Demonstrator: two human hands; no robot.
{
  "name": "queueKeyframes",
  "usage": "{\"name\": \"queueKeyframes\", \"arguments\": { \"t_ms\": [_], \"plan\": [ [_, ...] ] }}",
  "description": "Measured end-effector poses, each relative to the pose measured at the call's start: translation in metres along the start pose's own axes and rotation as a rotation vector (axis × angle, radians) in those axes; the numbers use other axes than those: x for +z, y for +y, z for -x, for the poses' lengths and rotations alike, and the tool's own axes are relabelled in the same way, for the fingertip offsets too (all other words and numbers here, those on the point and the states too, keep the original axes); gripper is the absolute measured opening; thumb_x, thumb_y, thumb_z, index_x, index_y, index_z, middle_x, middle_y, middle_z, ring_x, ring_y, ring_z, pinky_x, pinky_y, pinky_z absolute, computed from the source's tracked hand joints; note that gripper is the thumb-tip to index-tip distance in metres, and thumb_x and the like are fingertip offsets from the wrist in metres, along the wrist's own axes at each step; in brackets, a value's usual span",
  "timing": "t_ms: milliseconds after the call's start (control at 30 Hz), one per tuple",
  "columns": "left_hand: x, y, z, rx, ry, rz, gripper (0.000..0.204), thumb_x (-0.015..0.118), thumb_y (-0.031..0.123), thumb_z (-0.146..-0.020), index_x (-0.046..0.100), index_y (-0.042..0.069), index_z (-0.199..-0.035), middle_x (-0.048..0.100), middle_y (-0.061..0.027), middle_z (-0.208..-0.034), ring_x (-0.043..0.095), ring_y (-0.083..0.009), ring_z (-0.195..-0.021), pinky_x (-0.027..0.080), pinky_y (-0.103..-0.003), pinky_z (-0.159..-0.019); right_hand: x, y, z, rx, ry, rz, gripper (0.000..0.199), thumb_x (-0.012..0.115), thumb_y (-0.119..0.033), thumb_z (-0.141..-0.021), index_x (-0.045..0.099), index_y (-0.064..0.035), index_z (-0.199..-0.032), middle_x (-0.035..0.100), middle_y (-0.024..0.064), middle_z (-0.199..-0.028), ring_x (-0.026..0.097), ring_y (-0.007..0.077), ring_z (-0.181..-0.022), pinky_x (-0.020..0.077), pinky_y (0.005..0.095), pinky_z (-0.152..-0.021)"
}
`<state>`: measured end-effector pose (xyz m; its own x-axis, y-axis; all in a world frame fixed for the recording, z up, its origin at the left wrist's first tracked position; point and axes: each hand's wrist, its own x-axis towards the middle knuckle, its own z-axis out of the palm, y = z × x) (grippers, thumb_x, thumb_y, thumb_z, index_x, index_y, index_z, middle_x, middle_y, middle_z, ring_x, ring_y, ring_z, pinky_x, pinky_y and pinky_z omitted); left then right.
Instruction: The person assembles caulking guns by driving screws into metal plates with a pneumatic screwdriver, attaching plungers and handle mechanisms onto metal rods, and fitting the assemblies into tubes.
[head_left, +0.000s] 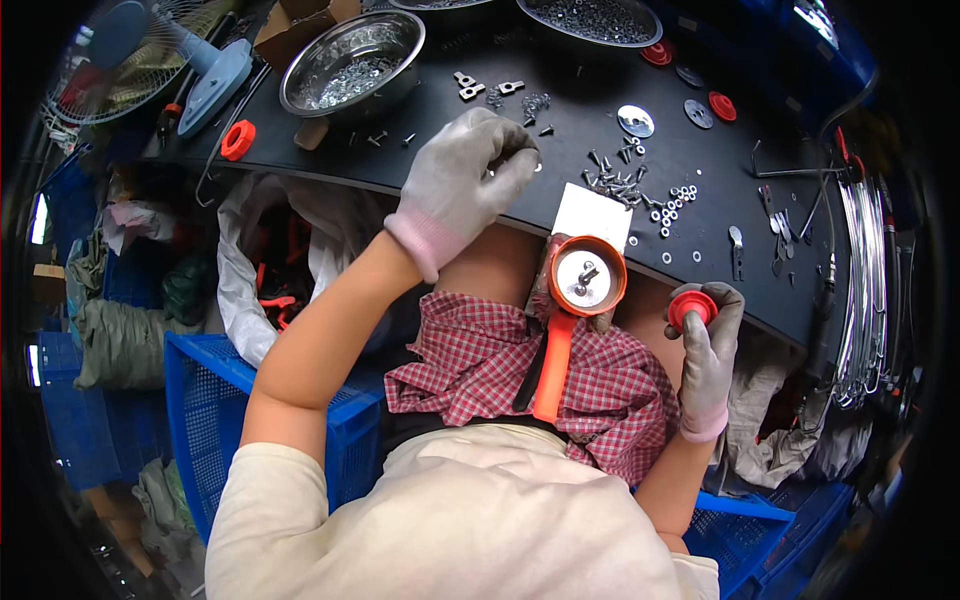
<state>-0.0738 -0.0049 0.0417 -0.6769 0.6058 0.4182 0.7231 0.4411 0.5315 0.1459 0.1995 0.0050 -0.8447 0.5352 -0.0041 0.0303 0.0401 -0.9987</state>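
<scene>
My left hand (470, 170), in a grey glove with a pink cuff, is raised over the table's front edge. Its fingers are curled into a pinch; a tiny pale piece shows by the fingertips, too small to make out. My right hand (708, 340), gloved alike, grips a red round cap (692, 310) between thumb and fingers. Between both hands, an orange round housing (618, 290) with an orange handle (554, 370) rests at the table edge, above my lap. Inside it lies a silver disc (573, 272) with a bolt standing in its middle. Beneath is a white plate (590, 215).
On the black table (440, 140) lie loose screws (615, 185), small washers (670, 215), metal discs (635, 121) and red caps (722, 106). A steel bowl (300, 75) of small metal parts stands far left, near an orange ring nut (238, 140). Metal rods (868, 290) hang at right.
</scene>
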Motion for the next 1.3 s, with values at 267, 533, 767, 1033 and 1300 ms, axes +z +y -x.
{"name": "queueKeyframes", "arguments": {
  "t_ms": [267,533,767,1033,1300],
  "plan": [
    [0.012,0.042,0.038,0.347,0.063,0.125,0.02,0.077,0.008,-0.065,0.069,0.008,-0.083,0.064,-0.004,-0.082,0.062,-0.0218,-0.075,0.049,-0.032,-0.065,0.02,-0.009,0.004,-0.131,0.174,0.049,0.042,0.071,-0.014,-0.084,0.054,0.0013,-0.119,0.06,0.0071,-0.111,0.06,0.0135,-0.094,0.0502,0.0252,-0.08],
    [0.01,0.032,0.048,0.365,0.054,0.214,0.044,0.08,0.024,-0.068,0.068,0.007,-0.106,0.062,-0.0074,-0.101,0.063,-0.0212,-0.09,0.05,-0.031,-0.078,0.051,-0.056,-0.028,0.134,-0.137,-0.259,0.037,0.063,-0.023,-0.092,0.053,0.0019,-0.117,0.061,0.0055,-0.094,0.057,0.0073,-0.065,0.0458,0.0182,-0.055],
    [0.029,0.051,0.046,0.19,-0.059,0.434,0.043,0.071,0.012,-0.071,0.064,0.007,-0.114,0.063,-0.0116,-0.112,0.058,-0.0279,-0.108,0.045,-0.038,-0.094,0.047,-0.053,-0.05,-0.219,-0.081,0.303,0.02,0.058,-0.009,-0.09,0.054,0.0006,-0.107,0.059,0.0046,-0.087,0.053,0.0068,-0.071,0.0455,0.0208,-0.064],
    [0.038,0.046,0.045,0.066,-0.119,0.492,0.04,0.067,0.008,-0.067,0.065,0.006,-0.107,0.06,-0.0121,-0.108,0.056,-0.0269,-0.107,0.045,-0.036,-0.094,-0.003,-0.023,-0.097,-0.293,-0.172,0.861,0.022,0.071,-0.016,-0.076,0.067,-0.0021,-0.092,0.062,0.0114,-0.093,0.062,0.0272,-0.088,0.0486,0.036,-0.079],
    [0.061,0.045,0.059,-0.061,0.038,0.718,0.051,0.076,0.016,-0.063,0.06,0.009,-0.112,0.061,-0.0098,-0.105,0.058,-0.0288,-0.102,0.045,-0.039,-0.093,0.013,-0.019,-0.091,-0.397,-0.075,1.108,0.013,0.068,-0.013,-0.077,0.069,-0.0015,-0.082,0.064,0.0132,-0.085,0.063,0.0261,-0.08,0.0496,0.0344,-0.071]
  ]
}}
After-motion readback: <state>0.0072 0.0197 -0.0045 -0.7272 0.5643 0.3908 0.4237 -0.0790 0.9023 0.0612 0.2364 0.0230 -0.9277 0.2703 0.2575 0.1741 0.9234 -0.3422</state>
